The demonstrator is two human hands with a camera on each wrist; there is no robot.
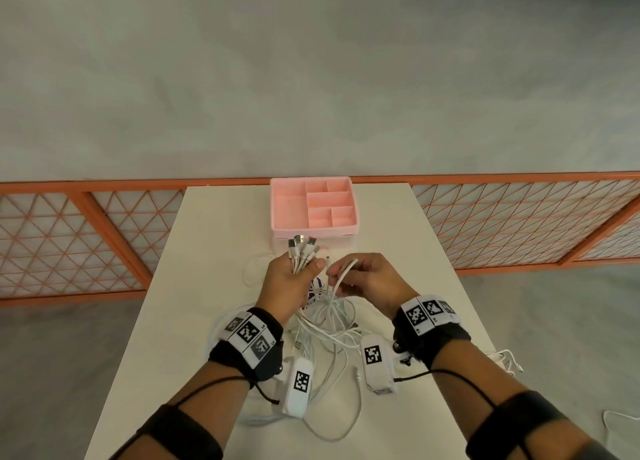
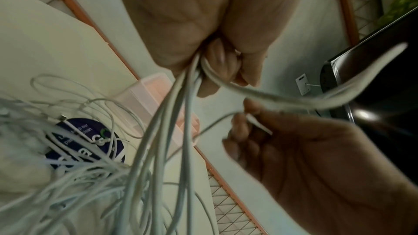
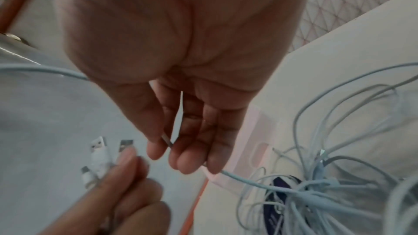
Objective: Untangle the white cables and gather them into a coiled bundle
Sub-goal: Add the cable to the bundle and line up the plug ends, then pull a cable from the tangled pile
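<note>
My left hand (image 1: 291, 279) grips a bunch of white cables just below their plugs (image 1: 302, 246), which fan out above the fist. The same hand (image 2: 203, 42) shows from below with the cables (image 2: 162, 140) hanging from it. My right hand (image 1: 360, 276) pinches the end of one more white cable (image 1: 341, 274) between thumb and fingers, close beside the left hand. In the right wrist view the right hand (image 3: 178, 142) holds that cable's metal tip (image 3: 167, 141). The remaining cable lengths lie in a loose tangle (image 1: 329, 324) on the white table (image 1: 207, 286) beneath both hands.
A pink compartment organiser (image 1: 313, 205) stands at the far edge of the table, just beyond the plugs. A dark blue round label (image 2: 83, 142) lies under the tangle. Orange-framed mesh panels (image 1: 69, 238) run behind the table. Another cable (image 1: 509, 359) hangs off the right edge.
</note>
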